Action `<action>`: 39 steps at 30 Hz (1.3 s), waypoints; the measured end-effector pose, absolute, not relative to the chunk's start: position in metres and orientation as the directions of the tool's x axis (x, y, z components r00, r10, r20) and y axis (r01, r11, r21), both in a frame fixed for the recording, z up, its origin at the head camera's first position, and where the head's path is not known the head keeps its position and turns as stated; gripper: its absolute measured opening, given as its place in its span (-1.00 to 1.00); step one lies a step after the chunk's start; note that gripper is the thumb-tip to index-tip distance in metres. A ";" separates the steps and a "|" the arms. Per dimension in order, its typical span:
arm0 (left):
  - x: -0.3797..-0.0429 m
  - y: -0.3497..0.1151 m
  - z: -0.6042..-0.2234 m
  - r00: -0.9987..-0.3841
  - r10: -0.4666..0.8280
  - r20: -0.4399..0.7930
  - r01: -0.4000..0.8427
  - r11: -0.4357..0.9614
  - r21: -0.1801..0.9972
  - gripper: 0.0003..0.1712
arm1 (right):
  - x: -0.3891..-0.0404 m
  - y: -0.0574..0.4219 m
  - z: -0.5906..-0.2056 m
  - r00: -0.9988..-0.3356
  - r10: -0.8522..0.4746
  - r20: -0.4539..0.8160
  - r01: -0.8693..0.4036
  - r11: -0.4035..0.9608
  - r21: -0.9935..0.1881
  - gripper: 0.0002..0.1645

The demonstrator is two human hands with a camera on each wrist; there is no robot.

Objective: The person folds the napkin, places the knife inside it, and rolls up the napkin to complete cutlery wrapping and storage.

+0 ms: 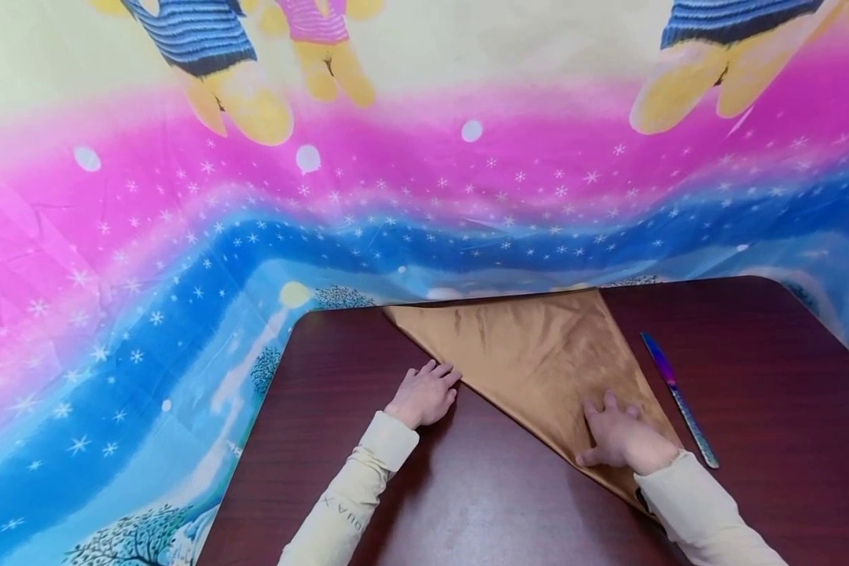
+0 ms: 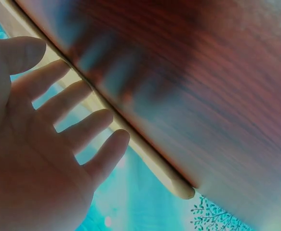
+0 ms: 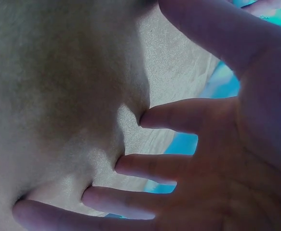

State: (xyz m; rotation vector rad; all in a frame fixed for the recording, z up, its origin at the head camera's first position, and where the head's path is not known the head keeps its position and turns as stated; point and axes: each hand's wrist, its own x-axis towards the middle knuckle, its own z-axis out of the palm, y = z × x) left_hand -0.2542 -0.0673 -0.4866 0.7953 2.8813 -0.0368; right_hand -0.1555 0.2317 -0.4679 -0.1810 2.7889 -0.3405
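A shiny golden-brown cloth point(image 1: 516, 346), folded to a triangle, lies flat on the table with its long folded edge running diagonally. My left hand point(image 1: 428, 393) touches that edge with its fingers extended; the left wrist view shows the fingertips point(image 2: 104, 115) at the fold. Farther right, my right hand point(image 1: 619, 436) rests on the cloth near its lower corner, fingers spread. In the right wrist view its fingertips point(image 3: 126, 163) press small dents into the fabric. The cloth's lower corner is partly hidden by the right wrist and sleeve.
A table knife point(image 1: 679, 401) with a bluish-purple blade lies right of the cloth. The dark reddish-brown table point(image 1: 495, 503) has rounded far corners. Behind it hangs a pink and blue printed backdrop point(image 1: 410, 181).
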 end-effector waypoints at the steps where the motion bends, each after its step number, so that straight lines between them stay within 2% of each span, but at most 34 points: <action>1: -0.253 -0.069 -0.487 -0.847 0.510 -0.150 0.514 0.858 0.015 -0.51 | -0.155 0.231 -0.469 -0.939 -0.167 -0.300 -0.090 0.963 -0.255 0.09; 6: -0.247 -0.076 -0.490 -0.844 0.523 -0.119 0.524 0.851 0.023 -0.53 | -0.152 0.229 -0.473 -0.939 -0.179 -0.295 -0.107 0.964 -0.244 0.08; 13: -0.237 -0.086 -0.491 -0.839 0.534 -0.103 0.526 0.845 0.099 -0.55 | -0.146 0.225 -0.474 -0.939 -0.194 -0.284 -0.120 0.958 -0.259 0.10; 32: -0.188 -0.109 -0.493 -0.798 0.601 0.044 0.602 0.792 0.098 -0.66 | -0.126 0.232 -0.482 -0.941 -0.257 -0.221 -0.185 0.936 -0.299 0.13; 39: -0.169 -0.115 -0.490 -0.803 0.596 0.002 0.595 0.801 0.068 -0.61 | -0.124 0.234 -0.483 -0.932 -0.273 -0.238 -0.194 0.931 -0.309 0.16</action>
